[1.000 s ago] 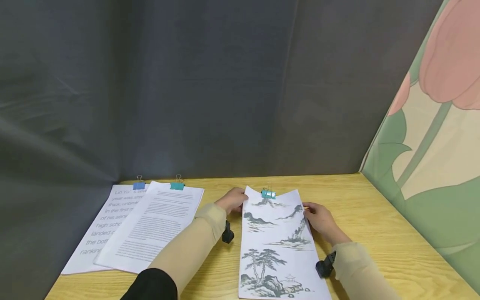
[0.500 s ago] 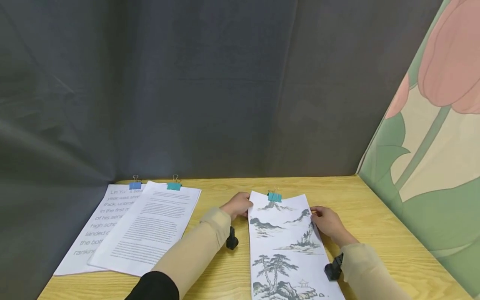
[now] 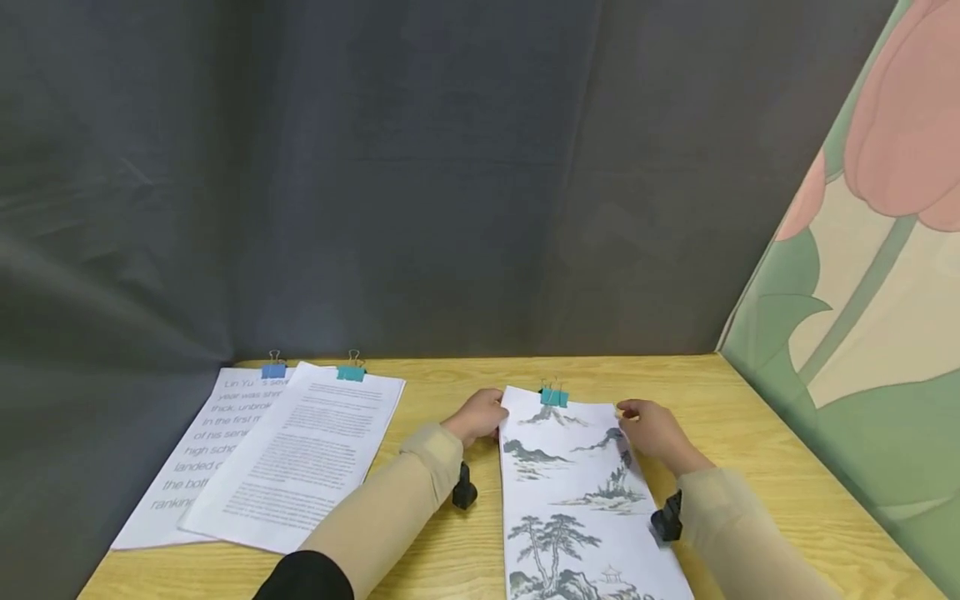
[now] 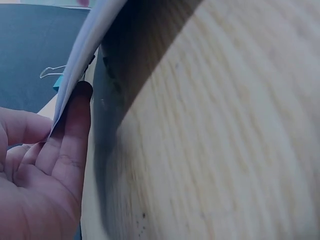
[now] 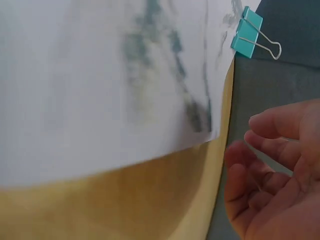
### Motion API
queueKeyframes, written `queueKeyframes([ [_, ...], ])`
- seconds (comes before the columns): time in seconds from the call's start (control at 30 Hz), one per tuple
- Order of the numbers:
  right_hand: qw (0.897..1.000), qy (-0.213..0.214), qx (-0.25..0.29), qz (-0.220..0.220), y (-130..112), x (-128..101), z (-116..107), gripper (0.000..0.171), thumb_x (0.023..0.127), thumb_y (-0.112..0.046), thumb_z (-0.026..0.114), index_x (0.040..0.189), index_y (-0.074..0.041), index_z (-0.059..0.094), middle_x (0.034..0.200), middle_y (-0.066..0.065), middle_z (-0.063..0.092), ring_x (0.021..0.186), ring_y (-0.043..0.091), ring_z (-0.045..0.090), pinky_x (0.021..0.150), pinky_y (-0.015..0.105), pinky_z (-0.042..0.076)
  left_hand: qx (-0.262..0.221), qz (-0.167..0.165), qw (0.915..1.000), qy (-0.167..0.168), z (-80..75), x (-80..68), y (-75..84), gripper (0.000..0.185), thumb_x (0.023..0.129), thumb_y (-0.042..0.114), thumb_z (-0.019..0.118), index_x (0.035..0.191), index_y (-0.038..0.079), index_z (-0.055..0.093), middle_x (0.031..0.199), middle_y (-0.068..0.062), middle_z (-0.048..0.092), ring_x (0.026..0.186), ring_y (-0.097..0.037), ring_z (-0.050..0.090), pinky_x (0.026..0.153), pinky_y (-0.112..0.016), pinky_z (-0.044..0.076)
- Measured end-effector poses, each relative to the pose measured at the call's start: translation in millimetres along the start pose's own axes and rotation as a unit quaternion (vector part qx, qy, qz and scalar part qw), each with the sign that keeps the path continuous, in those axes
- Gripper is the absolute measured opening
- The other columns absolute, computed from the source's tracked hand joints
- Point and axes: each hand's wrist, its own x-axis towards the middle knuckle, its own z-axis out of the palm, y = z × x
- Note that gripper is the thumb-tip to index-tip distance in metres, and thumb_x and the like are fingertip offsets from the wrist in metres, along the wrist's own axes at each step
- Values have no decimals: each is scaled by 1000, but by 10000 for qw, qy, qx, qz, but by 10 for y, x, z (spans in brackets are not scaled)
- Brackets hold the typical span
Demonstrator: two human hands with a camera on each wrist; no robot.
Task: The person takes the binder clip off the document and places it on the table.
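Bench: I saw a pale wooden bench (image 3: 750,433), long straight grain, smooth and matte, with a squared front edge.
Room: a dark grey cloth backdrop (image 3: 375,167) hung behind it, soft and creased; on my right stood a panel (image 3: 862,292) painted with a pink tulip on green and cream.
Landscape sheets: a thin stack of white paper printed with ink mountains and pines (image 3: 581,500) lay flat on the bench, right of centre, its long side running toward me.
Clip on it: a small teal binder clip (image 3: 554,397) with wire loops bit the far edge, mid-width; the right wrist view showed it too (image 5: 246,32).
Left hand: my left hand (image 3: 476,414) sat at the stack's far left corner, its fingers (image 4: 75,125) straight, one tip pressed against the lifted paper edge, clamped on nothing.
Right hand: my right hand (image 3: 654,432) hovered at the far right corner, fingers (image 5: 272,125) loosely curled and apart, gripping nothing; whether they touched the sheet I could not tell.
Text stacks: two stacks of typed pages (image 3: 300,458) lay overlapped at the left, well apart from the hands, one under a blue clip (image 3: 273,370), one under a teal clip (image 3: 351,373).
Sleeves: tan and snug, a black wrist camera (image 3: 462,492) strapped on.
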Motion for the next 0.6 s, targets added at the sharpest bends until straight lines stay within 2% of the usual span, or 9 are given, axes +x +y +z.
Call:
queueKeyframes([
  [0.1,9995,-57,-262,-159,-79,68,-31,37,100,-5,59,132,15,59,127,35,61,111,47,63,89,54,55,42,71,10000,-24,-3,-34,19,17,105,-1,43,109,-1,60,107,-15,61,74,-20,55,65,-34,48],
  [0.17,9991,-102,-340,-242,-147,102,-54,38,101,-5,58,133,15,58,129,35,60,115,49,61,93,57,53,106,97,9999,-1,4,-55,36,22,105,0,44,120,-2,60,127,-18,59,84,-20,55,69,-35,47],
  [0.2,9989,-138,-336,-286,-184,122,-62,38,101,-5,58,134,14,58,130,35,59,115,49,61,93,57,52,121,120,9999,21,14,-62,43,22,105,0,44,121,-3,60,128,-19,58,84,-20,55,69,-35,47],
  [0.23,9987,-150,-337,-350,-220,140,-69,38,102,-6,57,134,14,57,130,35,60,115,49,61,94,57,52,150,134,9998,38,27,-70,50,21,106,1,44,119,-3,59,123,-18,59,81,-20,53,67,-35,45],
  [0.3,9979,-146,-351,-521,-289,167,-75,38,103,-7,56,135,14,57,128,34,61,114,48,61,94,57,52,169,180,9997,68,60,-80,55,14,106,1,44,108,-1,58,99,-13,60,69,-16,47,62,-33,40],
  [0.33,9972,-137,-366,-632,-317,177,-74,38,103,-7,55,134,14,58,127,34,62,113,48,61,93,57,52,159,217,9996,70,81,-85,57,13,106,1,44,102,1,56,86,-10,56,63,-15,43,58,-32,38],
  [0.4,9959,-127,-381,-806,-356,193,-64,37,104,-8,54,133,15,58,124,33,63,111,47,63,90,56,53,123,294,9995,44,126,-95,57,19,106,0,44,89,6,48,66,-3,40,52,-13,32,53,-29,32],
  [0.47,9946,-126,-348,-968,-398,225,-45,38,105,-9,52,134,15,58,124,33,64,110,46,64,89,55,54,94,339,9994,47,143,-108,54,24,106,0,43,84,10,44,59,1,34,48,-11,26,50,-27,29],
  [0.6,9925,-155,-206,-1193,-472,298,-21,41,108,-12,48,138,15,55,125,32,65,108,45,65,86,55,53,93,383,9991,132,149,-128,44,28,105,0,43,81,12,40,58,3,33,48,-10,26,50,-27,29],
])
